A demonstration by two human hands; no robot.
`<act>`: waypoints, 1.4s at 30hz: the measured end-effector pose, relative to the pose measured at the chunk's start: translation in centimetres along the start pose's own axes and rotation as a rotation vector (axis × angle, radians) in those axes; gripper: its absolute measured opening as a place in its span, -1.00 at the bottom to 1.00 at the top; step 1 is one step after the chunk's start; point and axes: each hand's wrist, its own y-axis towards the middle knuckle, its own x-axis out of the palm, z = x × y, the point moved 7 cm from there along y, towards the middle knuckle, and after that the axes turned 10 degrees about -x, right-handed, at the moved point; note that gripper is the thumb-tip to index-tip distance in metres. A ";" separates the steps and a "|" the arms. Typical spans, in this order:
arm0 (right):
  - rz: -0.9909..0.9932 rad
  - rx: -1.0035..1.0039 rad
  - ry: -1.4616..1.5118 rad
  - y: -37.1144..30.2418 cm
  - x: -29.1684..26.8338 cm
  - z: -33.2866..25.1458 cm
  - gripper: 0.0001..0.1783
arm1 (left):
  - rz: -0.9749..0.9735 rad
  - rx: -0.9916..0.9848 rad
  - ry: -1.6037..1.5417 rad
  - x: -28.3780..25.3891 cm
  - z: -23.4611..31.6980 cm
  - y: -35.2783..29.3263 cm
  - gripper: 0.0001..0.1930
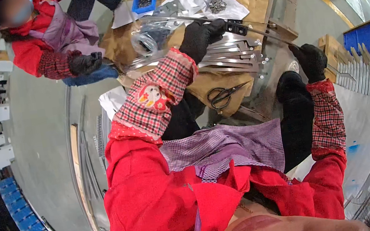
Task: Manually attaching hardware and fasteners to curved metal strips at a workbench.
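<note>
My gloved left hand (pixel 204 39) is closed around a long thin metal strip (pixel 271 34), just beside the black fitting (pixel 236 28) on it. My right hand (pixel 310 61) is curled shut on the strip farther along. The strip slants in front of me, above the counter (pixel 122 40) covered in brown paper. I judge the step in hand to be steadying and placing the fitting; the next move calls for an even grip at both points, so the strip doesn't flex or twist.

Nearer me lie black-handled scissors (pixel 221 97), then flat metal pieces (pixel 230 62) heaped under the strip. To my right, a wooden rack (pixel 328 50) stands by upright pale strips, with a blue bin (pixel 367 36) behind; I can't see its contents. Farther off, a clear plastic bag (pixel 216 4) shows small metal parts, and a blue tray (pixel 144 10) holds many small dark ones.
</note>
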 end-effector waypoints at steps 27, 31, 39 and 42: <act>-0.013 -0.007 0.142 2.4 2.6 -2.0 -0.55 | -0.386 -0.180 -0.572 5.8 -0.7 1.6 -0.60; -0.006 -0.017 0.159 2.8 2.4 -2.2 -0.56 | -0.356 -0.195 -0.492 5.8 -0.4 1.2 -0.56; -0.071 0.041 0.282 2.1 2.8 -0.5 -0.50 | -0.100 -0.061 0.642 3.0 -0.8 1.1 -0.62; 0.069 -0.051 0.098 1.6 2.5 0.3 -0.54 | 0.382 0.585 1.142 3.7 5.8 -2.1 -0.78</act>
